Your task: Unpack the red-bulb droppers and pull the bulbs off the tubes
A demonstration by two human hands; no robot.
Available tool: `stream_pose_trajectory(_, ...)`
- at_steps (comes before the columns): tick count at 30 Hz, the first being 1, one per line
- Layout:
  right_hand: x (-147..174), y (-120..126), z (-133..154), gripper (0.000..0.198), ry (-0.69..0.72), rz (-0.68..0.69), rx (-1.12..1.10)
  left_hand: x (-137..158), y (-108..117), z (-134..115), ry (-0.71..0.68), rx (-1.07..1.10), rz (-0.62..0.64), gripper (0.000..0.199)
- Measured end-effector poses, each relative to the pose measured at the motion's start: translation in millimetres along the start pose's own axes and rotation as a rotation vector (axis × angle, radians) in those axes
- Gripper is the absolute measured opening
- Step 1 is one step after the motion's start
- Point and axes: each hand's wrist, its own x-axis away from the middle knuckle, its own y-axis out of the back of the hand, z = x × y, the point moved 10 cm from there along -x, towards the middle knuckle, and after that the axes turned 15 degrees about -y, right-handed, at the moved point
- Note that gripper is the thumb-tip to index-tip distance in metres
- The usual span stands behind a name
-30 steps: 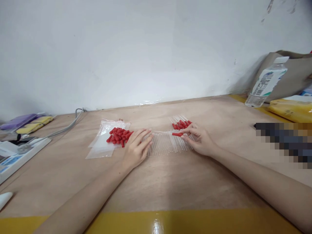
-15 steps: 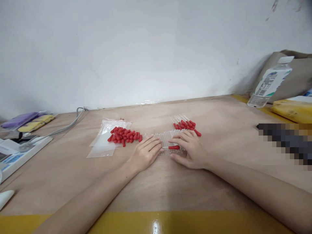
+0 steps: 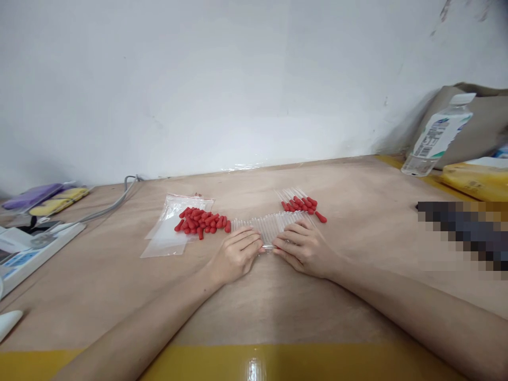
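My left hand (image 3: 240, 251) is closed, its thumb and fingers pinching one end of a glass dropper (image 3: 268, 246) that lies crosswise between my hands. My right hand (image 3: 304, 247) closes around the dropper's other end; its red rubber bulb is almost hidden by the fingers. Just beyond and beneath both hands is a row of clear glass dropper tubes (image 3: 268, 226), laid side by side. Left of them, a heap of red rubber bulbs (image 3: 202, 218) rests partly on clear zip bags (image 3: 164, 235). Several droppers with red bulbs fitted (image 3: 300, 202) lie behind my right hand.
On the left are a power strip (image 3: 59, 241), a grey cable (image 3: 113, 203) and purple and yellow packs (image 3: 35, 194). A water bottle (image 3: 438, 135), a brown bag (image 3: 486, 116) and a yellow packet (image 3: 472, 177) stand at the right. The wall (image 3: 238, 79) closes the back.
My right hand has moved slightly left and its fingers have closed over the red bulb, which lay exposed before. My left hand stays nearly in place with the dropper.
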Motion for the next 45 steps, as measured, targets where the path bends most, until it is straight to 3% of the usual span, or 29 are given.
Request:
stream_pose_trajectory(11,8.4,10.7,-0.9,0.011,0.074,-0.085,0.063,5.5,0.2,5.1,0.047,0.059,-0.009,0.008)
stream_pose_trajectory(14,10.5,21.7,-24.0,0.011,0.028,-0.1,0.053,19.3,13.7,23.2,0.163,0.0,-0.04,0.01)
stream_pose_trajectory(17,11.5,45.4,-89.4,0.014,-0.291,-0.234,-0.016,44.9,30.6,55.8,0.395,-0.083,-0.07,0.014)
stream_pose_trajectory(19,17.9,44.5,-142.2,0.023,-0.585,-0.206,-0.089,57.8,33.9,70.1,0.487,-0.103,-0.052,0.018)
stream_pose_trajectory(22,35.9,33.1,-196.6,0.03,-0.933,-0.128,-0.116,62.0,29.3,75.0,0.495,-0.128,0.005,0.025)
stream_pose_trajectory(24,47.7,25.2,-214.6,0.027,-1.096,-0.077,-0.123,57.9,26.9,71.0,0.451,-0.148,0.013,0.027)
stream_pose_trajectory(28,58.2,10.8,-220.7,0.016,-1.237,0.061,-0.142,46.8,28.5,57.3,0.314,-0.219,-0.002,0.023)
stream_pose_trajectory(34,58.9,7.2,-216.5,0.015,-1.249,0.105,-0.146,39.3,19.1,41.8,0.156,-0.273,0.099,0.023)
stream_pose_trajectory(45,57.6,2.3,-210.2,0.025,-1.241,0.184,-0.101,31.3,14.3,36.3,0.246,0.028,0.04,0.029)
